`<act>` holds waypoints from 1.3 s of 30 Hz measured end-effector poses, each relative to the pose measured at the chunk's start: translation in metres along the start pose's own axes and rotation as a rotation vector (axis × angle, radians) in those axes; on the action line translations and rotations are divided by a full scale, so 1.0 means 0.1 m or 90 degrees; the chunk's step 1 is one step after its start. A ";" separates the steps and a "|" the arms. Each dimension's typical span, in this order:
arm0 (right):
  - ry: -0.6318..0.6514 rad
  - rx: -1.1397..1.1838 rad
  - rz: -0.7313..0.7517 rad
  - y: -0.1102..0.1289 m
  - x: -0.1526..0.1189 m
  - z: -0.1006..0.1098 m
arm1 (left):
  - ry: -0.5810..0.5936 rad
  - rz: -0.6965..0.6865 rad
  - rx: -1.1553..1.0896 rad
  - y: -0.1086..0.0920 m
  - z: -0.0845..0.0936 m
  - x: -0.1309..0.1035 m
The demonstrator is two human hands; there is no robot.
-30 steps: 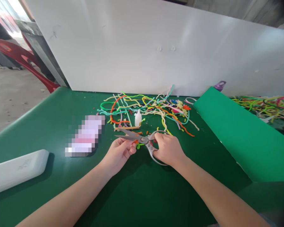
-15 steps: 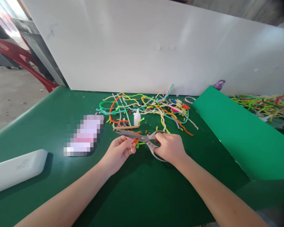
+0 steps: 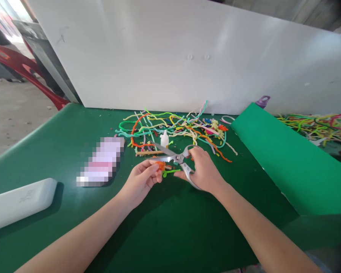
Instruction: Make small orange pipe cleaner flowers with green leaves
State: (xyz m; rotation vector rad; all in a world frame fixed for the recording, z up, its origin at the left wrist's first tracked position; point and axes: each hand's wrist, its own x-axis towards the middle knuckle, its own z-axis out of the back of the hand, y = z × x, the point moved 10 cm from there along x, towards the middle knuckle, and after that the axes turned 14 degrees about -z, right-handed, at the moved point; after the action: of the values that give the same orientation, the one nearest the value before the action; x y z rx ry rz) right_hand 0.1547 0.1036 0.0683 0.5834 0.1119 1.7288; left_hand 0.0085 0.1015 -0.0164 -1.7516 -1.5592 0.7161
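Between the thumb and fingers of my left hand [image 3: 143, 180] is a small fuzzy orange pipe-cleaner piece [image 3: 160, 165]. A bright green pipe-cleaner stem [image 3: 171, 172] sticks out beside it toward the right. My right hand [image 3: 203, 168] grips a pair of metal scissors [image 3: 177, 158] by the handles, with the blades parted and pointing left, just above the orange piece. Behind the blades stand a small white squeeze bottle [image 3: 164, 139] and a thin wooden stick [image 3: 147, 153] lying flat. Fingers partly hide the orange piece.
Loose coloured pipe cleaners [image 3: 184, 127] lie tangled at the back of the green table [image 3: 159, 235]. A pixelated pale object [image 3: 104, 161] and a long white case [image 3: 22, 203] lie left. A green board [image 3: 295, 163] leans at right; a white panel [image 3: 159, 57] stands behind.
The scissors' blades have spread apart, and my right hand's grip on the handles has widened. More of the orange piece shows at my left fingertips. My left hand has barely moved.
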 end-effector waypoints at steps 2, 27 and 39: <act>-0.079 -0.001 -0.033 -0.13 0.04 0.12 | 0.002 -0.006 0.003 -0.01 0.00 0.00; -0.110 0.130 -0.178 -0.74 0.18 0.32 | 0.095 -0.053 0.160 -0.03 -0.02 -0.02; 0.276 0.643 -0.165 0.08 -0.21 -0.42 | 0.158 -0.055 0.287 -0.05 -0.17 -0.03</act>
State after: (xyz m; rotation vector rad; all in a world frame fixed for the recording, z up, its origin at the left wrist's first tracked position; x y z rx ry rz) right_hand 0.1319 0.0924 0.0280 0.8445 1.3575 1.4329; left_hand 0.0183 0.0971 -0.0020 -1.3711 -1.1880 0.7109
